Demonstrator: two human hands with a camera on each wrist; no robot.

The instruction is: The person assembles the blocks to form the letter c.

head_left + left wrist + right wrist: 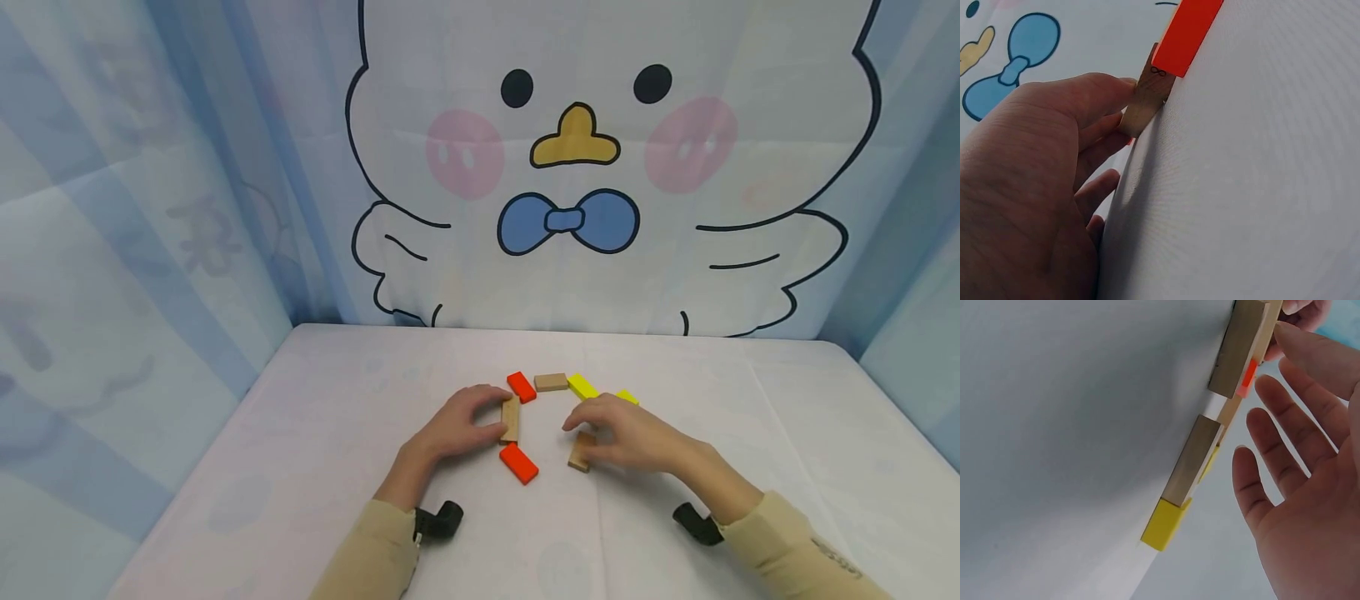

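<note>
Wooden block (511, 419) in left fingers (480, 394), right fingers (1291, 419) perhaps against another (579, 457).

Got right hand (1313, 494) with fingers (1297, 425) apart near upper wooden block (1237, 349), plus lower wooden block (1191, 459) with yellow block (1163, 525) at its end.

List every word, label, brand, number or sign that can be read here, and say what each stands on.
"8" on its side, or "∞" (I cannot tell which): on the wooden block that the left hand holds.
Right sleeve: dark marking, too small to read.
Left curtain: faint character-like marks, too blurred to read.
</note>
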